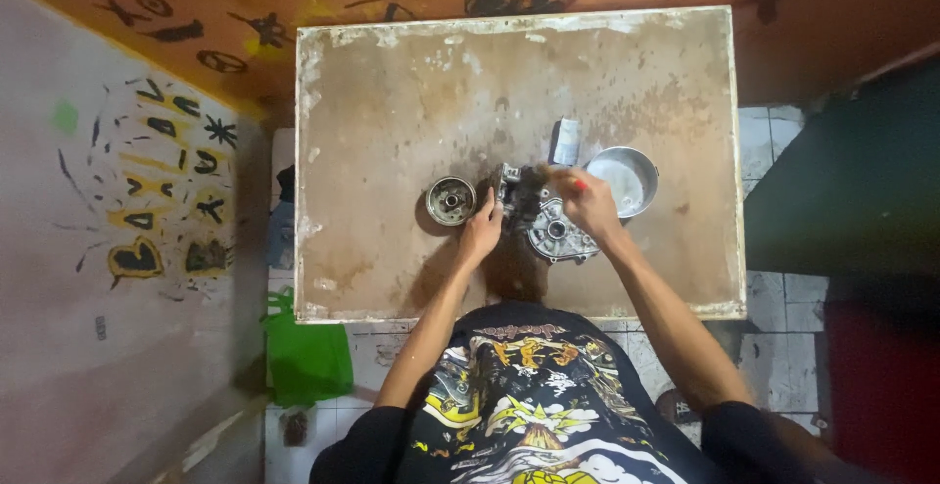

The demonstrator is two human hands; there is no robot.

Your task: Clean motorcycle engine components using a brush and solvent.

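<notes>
A grey metal engine casing (553, 230) lies on the worn brown table (392, 102), near its front edge. My left hand (482, 225) rests against the casing's left side and steadies it. My right hand (587, 200) is above the casing's upper right and holds a small brush with a red handle (578, 184); its bristles touch the dark upper part of the casing. A round metal flywheel (450, 200) sits just left of my left hand.
A round metal bowl (627, 179) stands right of my right hand. A small white tube-like container (566, 141) lies behind the casing. A green bag (305, 357) sits on the tiled floor at the table's front left. Painted walls close in on the left.
</notes>
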